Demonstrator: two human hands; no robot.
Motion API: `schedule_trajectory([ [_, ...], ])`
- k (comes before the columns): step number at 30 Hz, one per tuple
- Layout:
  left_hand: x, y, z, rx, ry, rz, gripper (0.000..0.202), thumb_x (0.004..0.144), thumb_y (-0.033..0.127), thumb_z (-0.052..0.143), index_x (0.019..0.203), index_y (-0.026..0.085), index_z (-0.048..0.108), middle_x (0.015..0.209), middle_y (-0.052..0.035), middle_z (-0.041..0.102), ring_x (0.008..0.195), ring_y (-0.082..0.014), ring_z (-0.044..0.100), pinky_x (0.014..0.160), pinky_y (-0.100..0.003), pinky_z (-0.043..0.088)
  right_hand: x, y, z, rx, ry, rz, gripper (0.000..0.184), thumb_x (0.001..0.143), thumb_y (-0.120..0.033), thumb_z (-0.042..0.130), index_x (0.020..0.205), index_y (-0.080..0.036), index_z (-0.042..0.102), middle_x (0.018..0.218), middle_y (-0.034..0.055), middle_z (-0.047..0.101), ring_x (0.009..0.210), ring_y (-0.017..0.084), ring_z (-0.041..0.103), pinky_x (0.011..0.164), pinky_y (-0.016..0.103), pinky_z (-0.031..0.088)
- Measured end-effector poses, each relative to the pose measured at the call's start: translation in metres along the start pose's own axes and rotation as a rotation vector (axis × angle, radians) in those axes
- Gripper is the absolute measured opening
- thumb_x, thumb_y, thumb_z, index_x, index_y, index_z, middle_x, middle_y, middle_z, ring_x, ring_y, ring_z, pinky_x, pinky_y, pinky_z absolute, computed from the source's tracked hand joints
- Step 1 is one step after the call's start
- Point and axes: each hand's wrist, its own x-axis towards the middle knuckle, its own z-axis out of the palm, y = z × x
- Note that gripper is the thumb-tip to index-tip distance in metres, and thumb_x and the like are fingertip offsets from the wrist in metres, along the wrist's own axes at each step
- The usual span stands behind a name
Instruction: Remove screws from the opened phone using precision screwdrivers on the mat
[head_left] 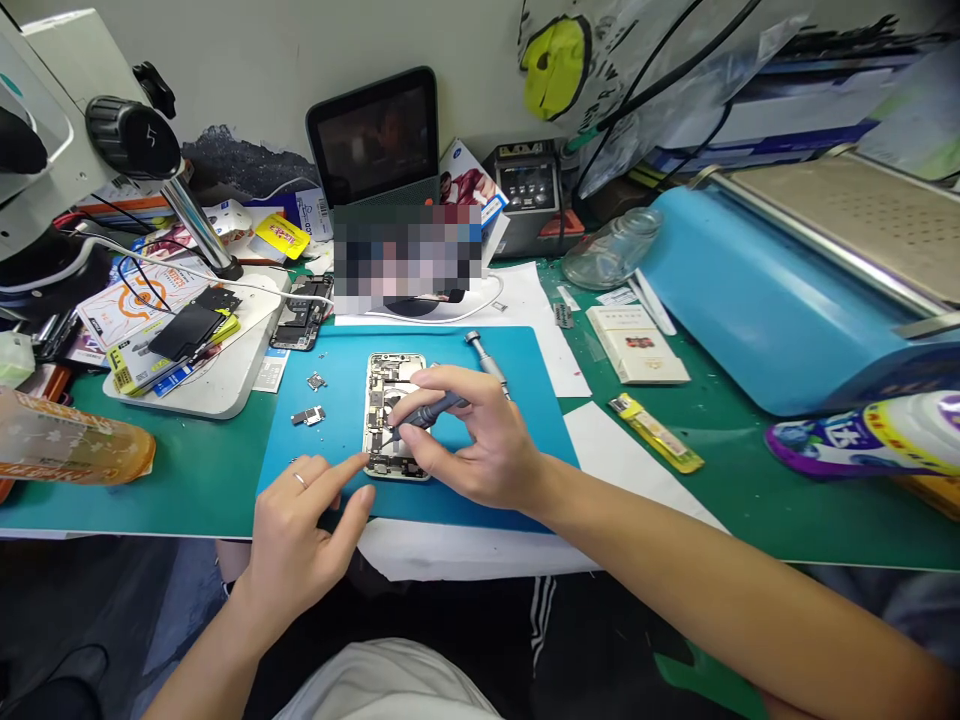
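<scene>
An opened phone [388,405] lies face up on a blue work mat [517,370], its circuit boards showing. My right hand [476,440] is closed round a dark grey screwdriver [431,412], whose tip points down onto the phone's middle. My left hand [304,530] rests at the mat's near edge with a ring on one finger. Its index finger stretches out and touches the phone's lower left corner. Two small loose phone parts [311,398] lie on the mat left of the phone. A second silver screwdriver [486,362] lies on the mat behind my right hand.
A microscope [112,140] stands at the far left over a white tray [225,385] of packets. A tablet [373,135] leans on the back wall. A blue roller machine [772,300] fills the right. A cigarette pack [637,345], yellow lighter [656,432] and glass jar [611,250] lie between.
</scene>
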Motion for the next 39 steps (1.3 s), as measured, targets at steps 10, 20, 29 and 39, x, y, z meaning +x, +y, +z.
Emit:
schedule_trajectory([
  [10, 0.014, 0.002, 0.014, 0.046, 0.077, 0.013, 0.017, 0.099, 0.029, 0.068, 0.108, 0.016, 0.075, 0.072, 0.0010, 0.060, 0.065, -0.0125, 0.056, 0.061, -0.026, 0.043, -0.001, 0.001, -0.001, 0.008, -0.016, -0.041, 0.052, 0.094, -0.009, 0.060, 0.140, -0.026, 0.042, 0.092, -0.0002, 0.070, 0.078, 0.015, 0.075, 0.077, 0.031, 0.065],
  [20, 0.010, 0.000, 0.013, 0.017, 0.053, 0.037, 0.012, 0.100, 0.023, 0.067, 0.107, 0.017, 0.074, 0.070, 0.0026, 0.059, 0.062, -0.0109, 0.055, 0.058, -0.025, 0.040, -0.002, -0.002, 0.001, 0.039, -0.052, -0.082, 0.054, 0.094, -0.007, 0.061, 0.142, -0.023, 0.043, 0.091, 0.0023, 0.071, 0.077, 0.014, 0.073, 0.070, 0.026, 0.066],
  [29, 0.008, 0.000, 0.016, 0.051, 0.091, 0.089, 0.008, 0.099, 0.018, 0.066, 0.101, 0.016, 0.073, 0.068, 0.0027, 0.059, 0.058, -0.0100, 0.051, 0.057, -0.025, 0.036, -0.003, -0.004, 0.002, 0.049, -0.071, -0.093, 0.052, 0.094, -0.005, 0.060, 0.141, -0.021, 0.043, 0.091, 0.0028, 0.072, 0.079, 0.014, 0.074, 0.069, 0.026, 0.067],
  [39, 0.008, 0.001, 0.017, 0.041, 0.092, 0.094, 0.005, 0.099, 0.017, 0.066, 0.100, 0.017, 0.072, 0.068, 0.0030, 0.060, 0.059, -0.0108, 0.054, 0.059, -0.025, 0.039, -0.003, -0.005, 0.002, 0.063, -0.079, -0.069, 0.054, 0.095, -0.006, 0.061, 0.143, -0.022, 0.043, 0.092, 0.0028, 0.072, 0.079, 0.014, 0.074, 0.070, 0.026, 0.067],
])
